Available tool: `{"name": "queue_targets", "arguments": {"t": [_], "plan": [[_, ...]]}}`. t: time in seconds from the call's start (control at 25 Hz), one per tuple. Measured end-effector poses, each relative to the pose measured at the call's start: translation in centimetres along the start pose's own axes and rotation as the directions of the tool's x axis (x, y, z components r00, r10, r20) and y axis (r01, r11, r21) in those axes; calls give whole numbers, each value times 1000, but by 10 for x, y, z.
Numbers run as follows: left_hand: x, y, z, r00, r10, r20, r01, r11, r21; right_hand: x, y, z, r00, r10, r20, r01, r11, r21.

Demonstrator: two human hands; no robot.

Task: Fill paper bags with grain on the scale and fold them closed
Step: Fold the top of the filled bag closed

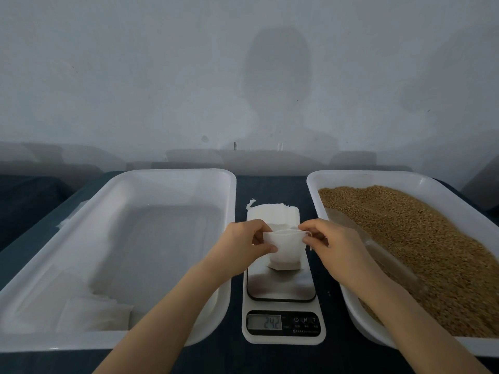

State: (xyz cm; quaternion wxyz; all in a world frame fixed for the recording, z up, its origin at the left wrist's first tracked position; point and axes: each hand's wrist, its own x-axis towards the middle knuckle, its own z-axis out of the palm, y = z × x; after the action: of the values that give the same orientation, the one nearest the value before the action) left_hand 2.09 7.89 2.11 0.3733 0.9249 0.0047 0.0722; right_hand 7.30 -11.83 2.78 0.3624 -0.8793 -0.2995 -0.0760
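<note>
bag (283, 248) standing on scale (282, 287), left hand (240, 247) pinches its rim at 9 o'clock, right hand (332, 247) pinches at 3 o'clock, mouth open.

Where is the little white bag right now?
The little white bag is mid-frame in the head view, pinched by the left hand and right hand over the scale, between the left tray and the grain tray.

Pale grey wall (135, 76) behind, soft head-shaped shadow (276, 68) on it; dark blue table covering (270, 190) below.
</note>
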Motion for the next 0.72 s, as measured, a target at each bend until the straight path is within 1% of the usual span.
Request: {"name": "queue_targets", "arguments": {"t": [0.08, 0.2, 0.28, 0.36, 0.44, 0.48, 0.56, 0.64, 0.72], "plan": [[0, 1, 0, 1000, 3, -1, -3, 1000, 14, -1, 0, 0, 1000, -8, -11, 8, 1000, 5], [0, 1, 0, 1000, 2, -2, -3, 1000, -11, -2, -1, -1, 996, -81, -39, 81, 997, -1], [1, 4, 1, 999, -1, 42, 2, 999, -41, -4, -3, -2, 989, -145, -39, 146, 989, 4], [4, 8, 4, 995, -1, 101, 3, 1000, -16, -4, -4, -2, 978, -205, -49, 206, 978, 22], [4, 13, 6, 990, 59, 129, -68, 996, 64, -4, -6, -2, 965, -250, -73, 253, 967, 38], [3, 18, 4, 985, 108, 131, -119, 990, 76, -4, -7, -2, 960, -262, -95, 267, 963, 41], [1, 26, 1, 985, 143, 101, -150, 986, 68, -4, -7, -4, 960, -236, -153, 247, 967, 62], [-4, 33, -11, 994, 111, 6, -111, 993, 29, -4, -5, -6, 968, -151, -201, 174, 980, 100], [-13, 37, -29, 993, 46, -110, -50, 998, -33, -3, -3, -6, 967, -81, -242, 111, 987, 115]]}}
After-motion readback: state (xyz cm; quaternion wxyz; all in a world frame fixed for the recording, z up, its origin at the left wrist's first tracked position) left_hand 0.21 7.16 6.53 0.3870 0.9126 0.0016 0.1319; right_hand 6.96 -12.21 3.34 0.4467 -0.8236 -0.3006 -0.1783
